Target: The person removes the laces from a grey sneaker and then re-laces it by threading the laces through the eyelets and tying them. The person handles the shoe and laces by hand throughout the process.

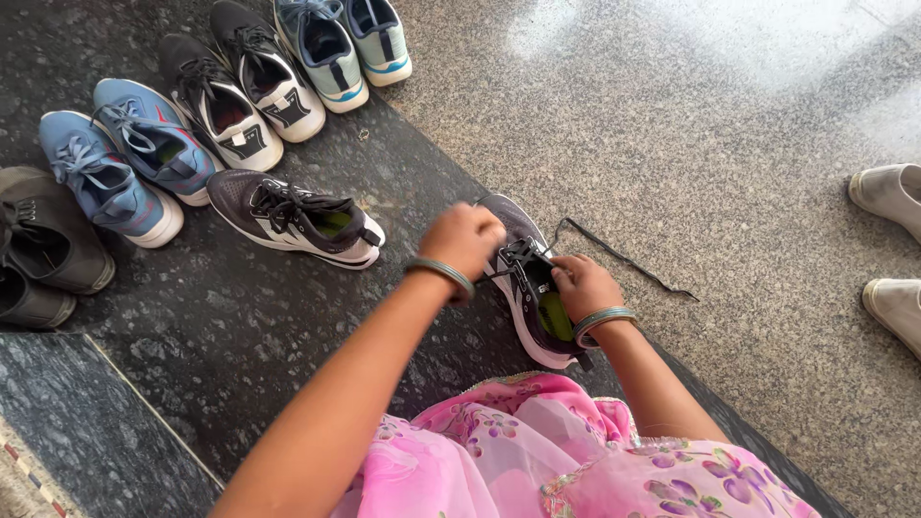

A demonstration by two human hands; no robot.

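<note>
A dark grey sneaker (531, 297) with a white sole and green insole lies on the dark stone floor in front of me. My left hand (463, 240) is closed over its laces near the toe, pinching a lace. Resting on the shoe's tongue and opening is my right hand (585, 285), with fingers curled on the laces. One black lace end (624, 257) trails right onto the lighter floor. The matching sneaker (297, 219) lies to the left, laced. Both wrists wear bangles.
Rows of shoes stand at the upper left: two blue sneakers (125, 158), two black-and-white ones (240, 91), two light blue ones (345, 43), dark shoes (43, 245) at the left edge. Two white shoes (892, 245) sit at the right edge. Pink cloth (537, 451) covers my lap.
</note>
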